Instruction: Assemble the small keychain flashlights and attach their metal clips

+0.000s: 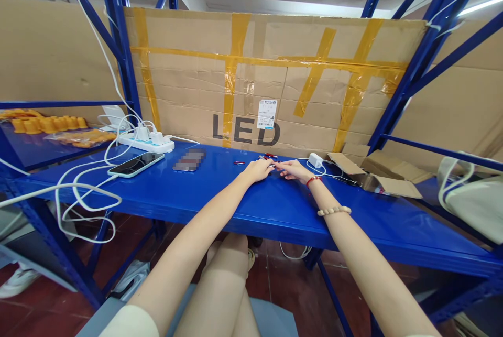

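Note:
My left hand [258,170] and my right hand [293,169] rest close together on the blue shelf top [220,195], fingertips nearly meeting around a tiny red and silver part [272,165]. Both hands have curled fingers, pinching at something too small to name. More small red parts [269,156] lie just beyond the fingers, and another red piece [239,162] lies to the left. My right wrist wears a red string and a bead bracelet.
A phone [135,163] lies at the left, cabled to a white power strip [146,141]. A second dark phone [188,161], a white charger [315,160] and an open cardboard box [377,172] sit on the shelf. Taped cardboard [275,80] forms the back wall.

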{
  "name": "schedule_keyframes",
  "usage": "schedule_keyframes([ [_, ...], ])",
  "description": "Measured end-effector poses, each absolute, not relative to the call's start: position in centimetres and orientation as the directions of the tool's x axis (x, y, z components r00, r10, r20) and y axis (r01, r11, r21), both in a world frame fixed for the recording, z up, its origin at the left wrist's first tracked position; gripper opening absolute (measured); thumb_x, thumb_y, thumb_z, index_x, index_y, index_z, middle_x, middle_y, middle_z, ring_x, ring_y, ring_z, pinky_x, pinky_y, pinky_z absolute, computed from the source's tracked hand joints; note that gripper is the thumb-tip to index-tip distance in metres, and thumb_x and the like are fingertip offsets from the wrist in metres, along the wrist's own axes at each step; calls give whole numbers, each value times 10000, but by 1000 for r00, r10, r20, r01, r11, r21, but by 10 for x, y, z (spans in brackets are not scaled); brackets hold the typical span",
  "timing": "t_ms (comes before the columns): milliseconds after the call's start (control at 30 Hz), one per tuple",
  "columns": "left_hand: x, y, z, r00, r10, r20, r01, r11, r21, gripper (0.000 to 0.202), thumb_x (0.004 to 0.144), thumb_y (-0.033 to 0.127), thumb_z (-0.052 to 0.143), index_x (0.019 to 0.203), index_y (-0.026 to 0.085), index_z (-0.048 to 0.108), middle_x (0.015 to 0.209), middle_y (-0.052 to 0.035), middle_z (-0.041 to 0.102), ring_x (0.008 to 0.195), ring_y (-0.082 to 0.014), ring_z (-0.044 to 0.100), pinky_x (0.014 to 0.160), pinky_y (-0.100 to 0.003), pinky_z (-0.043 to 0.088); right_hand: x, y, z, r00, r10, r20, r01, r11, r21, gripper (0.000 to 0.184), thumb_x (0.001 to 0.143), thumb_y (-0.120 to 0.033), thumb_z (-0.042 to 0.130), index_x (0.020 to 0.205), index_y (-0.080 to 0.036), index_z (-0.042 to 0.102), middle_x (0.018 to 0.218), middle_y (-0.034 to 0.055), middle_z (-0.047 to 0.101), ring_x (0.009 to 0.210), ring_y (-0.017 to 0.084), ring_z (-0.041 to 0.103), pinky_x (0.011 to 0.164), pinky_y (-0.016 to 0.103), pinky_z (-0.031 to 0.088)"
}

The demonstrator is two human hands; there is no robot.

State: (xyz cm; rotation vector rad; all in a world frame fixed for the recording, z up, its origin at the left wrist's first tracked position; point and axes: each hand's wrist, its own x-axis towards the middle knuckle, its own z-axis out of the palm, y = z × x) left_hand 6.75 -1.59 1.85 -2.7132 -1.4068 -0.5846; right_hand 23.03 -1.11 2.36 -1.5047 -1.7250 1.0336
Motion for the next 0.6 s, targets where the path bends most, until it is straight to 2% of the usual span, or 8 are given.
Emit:
schedule_keyframes([
  [600, 68, -16, 19, 526, 790, 314, 799, -586, 135, 288, 883, 296, 474, 1123, 141, 505, 1089, -84, 552, 927, -192, 566, 794, -396, 480, 229, -13, 25, -152, 988, -39, 523, 47, -851, 231, 876, -308, 489, 1004, -128, 559, 946, 47, 596, 758, 126, 588, 659, 294, 506],
])
